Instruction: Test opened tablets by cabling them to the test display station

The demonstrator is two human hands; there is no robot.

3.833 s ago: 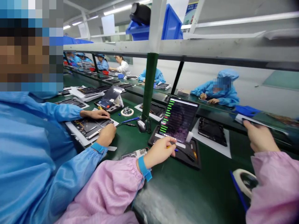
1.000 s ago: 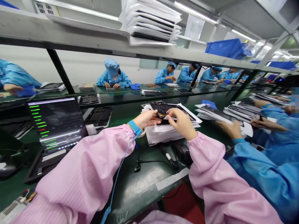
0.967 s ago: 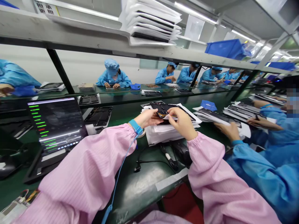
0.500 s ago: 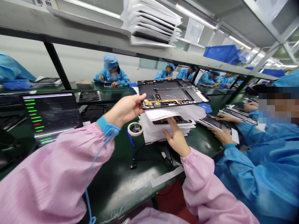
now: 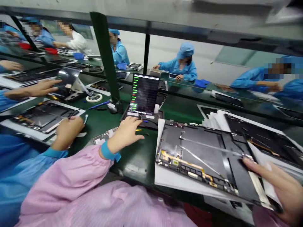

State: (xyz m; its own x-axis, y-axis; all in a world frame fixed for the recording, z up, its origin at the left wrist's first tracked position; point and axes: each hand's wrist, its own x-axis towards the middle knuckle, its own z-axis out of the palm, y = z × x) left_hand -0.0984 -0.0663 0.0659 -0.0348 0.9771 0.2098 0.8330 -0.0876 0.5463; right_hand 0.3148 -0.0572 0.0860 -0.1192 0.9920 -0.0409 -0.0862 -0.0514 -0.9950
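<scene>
My right hand [image 5: 281,186] grips the right end of an opened tablet housing [image 5: 201,148], thumb on top. Ribbon cables and an orange flex strip show inside it. A white sheet [image 5: 175,179] lies under the housing, which is slightly tilted near the table's front edge. My left hand [image 5: 125,134] is empty, thumb apart from the fingers. Its fingertips are by the lower edge of a lit screen [image 5: 144,94] with green and red bars; whether they touch anything there I cannot tell. A flat grey part with white labels [image 5: 104,136] lies just left of that hand.
A stack of white sheets and housings [image 5: 262,135] stands at the right. To the left, a co-worker's hands [image 5: 68,130] are over another housing [image 5: 44,116]. A tape roll [image 5: 94,97] and a green post [image 5: 104,56] stand beyond. A shelf [image 5: 165,19] crosses overhead.
The view has swung left. The housing is now in my right hand instead of my left, away from the stack and lower. My left hand has let go and moved to the lit screen.
</scene>
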